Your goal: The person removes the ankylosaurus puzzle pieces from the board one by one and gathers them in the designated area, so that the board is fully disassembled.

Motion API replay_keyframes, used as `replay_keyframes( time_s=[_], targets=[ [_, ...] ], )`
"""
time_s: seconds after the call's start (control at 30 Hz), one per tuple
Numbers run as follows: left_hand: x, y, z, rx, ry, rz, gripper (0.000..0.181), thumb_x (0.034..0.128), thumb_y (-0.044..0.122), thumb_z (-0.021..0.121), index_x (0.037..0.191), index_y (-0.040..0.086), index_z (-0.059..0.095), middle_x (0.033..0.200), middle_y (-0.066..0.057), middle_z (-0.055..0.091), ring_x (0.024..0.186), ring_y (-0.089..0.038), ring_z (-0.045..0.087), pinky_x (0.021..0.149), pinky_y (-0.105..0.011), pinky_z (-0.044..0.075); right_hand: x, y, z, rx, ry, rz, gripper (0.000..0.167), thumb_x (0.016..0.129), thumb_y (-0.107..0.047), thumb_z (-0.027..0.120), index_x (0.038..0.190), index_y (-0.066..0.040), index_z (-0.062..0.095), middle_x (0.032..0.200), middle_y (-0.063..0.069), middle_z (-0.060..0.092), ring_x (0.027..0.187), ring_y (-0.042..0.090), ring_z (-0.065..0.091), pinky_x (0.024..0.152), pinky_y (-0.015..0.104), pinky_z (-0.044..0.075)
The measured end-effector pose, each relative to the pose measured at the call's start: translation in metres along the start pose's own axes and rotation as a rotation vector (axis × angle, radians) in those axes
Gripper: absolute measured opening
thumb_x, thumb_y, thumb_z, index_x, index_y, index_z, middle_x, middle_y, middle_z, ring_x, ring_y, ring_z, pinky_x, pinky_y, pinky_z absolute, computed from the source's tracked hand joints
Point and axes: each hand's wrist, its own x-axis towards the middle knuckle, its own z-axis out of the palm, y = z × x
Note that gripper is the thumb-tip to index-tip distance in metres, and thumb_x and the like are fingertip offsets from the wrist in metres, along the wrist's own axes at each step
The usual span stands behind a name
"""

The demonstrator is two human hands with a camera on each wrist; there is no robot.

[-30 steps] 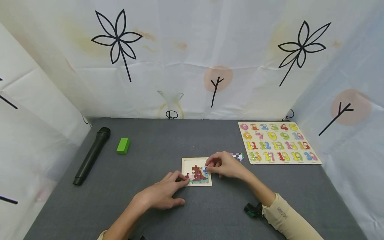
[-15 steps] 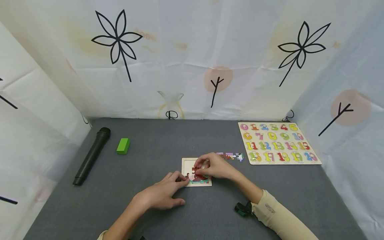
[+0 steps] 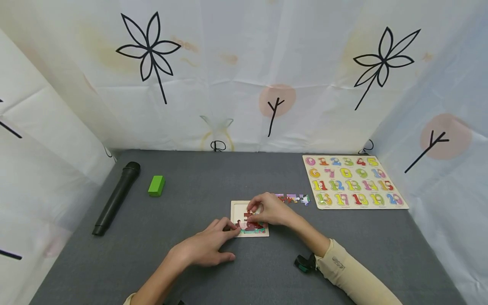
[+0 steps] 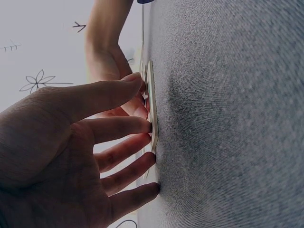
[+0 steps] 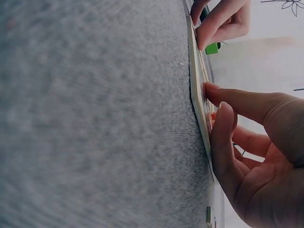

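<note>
A small jigsaw board with a pale wooden rim lies on the grey table, partly filled with red-brown and green puzzle pieces. Fingertips of my left hand rest on its left edge, fingers nearly straight, thumb apart. Over the board's upper right is my right hand, its thumb and fingers pinching a puzzle piece; only a reddish bit of it shows in the right wrist view. That hand covers part of the picture. In the left wrist view the board is seen edge-on beside the fingers.
Several loose puzzle pieces lie in a row behind the right hand. A number board is at the back right. A green block and a black microphone lie to the left. White cloth walls enclose the table.
My right hand has moved left from the board's right edge to over its middle, uncovering the loose pieces behind. Over the last half second it shifted only slightly. The left hand stays put.
</note>
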Motion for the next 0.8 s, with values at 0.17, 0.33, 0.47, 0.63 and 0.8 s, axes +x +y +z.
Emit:
replay_keyframes(
  time_s=[0.17, 0.33, 0.47, 0.63, 0.8],
  targets=[
    [0.0, 0.0, 0.0, 0.001, 0.007, 0.011, 0.069, 0.0991, 0.029, 0.08, 0.161, 0.011, 0.054, 0.145, 0.0, 0.05, 0.133, -0.023, 0.048, 0.109, -0.049, 0.052, -0.001, -0.002, -0.001, -0.043, -0.004, 0.006, 0.022, 0.09, -0.019, 0.089, 0.104, -0.006, 0.078, 0.087, 0.002, 0.072, 0.053, 0.002, 0.055, 0.061, 0.022, 0.048],
    [-0.001, 0.001, -0.001, 0.003, 0.008, 0.014, 0.069, 0.0994, 0.029, 0.08, 0.161, 0.011, 0.054, 0.146, -0.001, 0.05, 0.134, -0.024, 0.048, 0.11, -0.049, 0.052, -0.002, -0.007, -0.001, -0.087, -0.015, 0.02, 0.022, 0.093, -0.018, 0.087, 0.106, -0.005, 0.075, 0.089, 0.002, 0.072, 0.055, 0.002, 0.058, 0.06, 0.021, 0.048],
    [-0.002, 0.001, -0.001, 0.003, 0.012, 0.017, 0.069, 0.0994, 0.029, 0.08, 0.161, 0.011, 0.054, 0.146, -0.001, 0.05, 0.135, -0.024, 0.048, 0.11, -0.049, 0.052, -0.003, -0.01, 0.0, -0.129, -0.012, 0.022, 0.021, 0.095, -0.019, 0.085, 0.107, -0.005, 0.074, 0.092, 0.003, 0.073, 0.062, 0.002, 0.057, 0.062, 0.021, 0.046],
    [-0.002, 0.001, -0.001, -0.004, 0.01, 0.018, 0.069, 0.0997, 0.028, 0.08, 0.161, 0.011, 0.053, 0.146, -0.001, 0.05, 0.134, -0.024, 0.048, 0.11, -0.049, 0.052, -0.003, -0.013, 0.0, -0.146, -0.013, 0.029, 0.023, 0.095, -0.019, 0.085, 0.108, -0.005, 0.072, 0.096, 0.005, 0.075, 0.065, 0.004, 0.055, 0.064, 0.022, 0.045],
    [-0.002, 0.001, -0.001, -0.012, 0.001, 0.013, 0.07, 0.1, 0.029, 0.079, 0.162, 0.011, 0.052, 0.146, -0.001, 0.049, 0.133, -0.024, 0.047, 0.109, -0.049, 0.052, -0.003, -0.013, 0.0, -0.133, -0.01, 0.024, 0.024, 0.095, -0.017, 0.085, 0.11, -0.004, 0.072, 0.098, 0.006, 0.077, 0.066, 0.002, 0.058, 0.065, 0.021, 0.048]
  ],
)
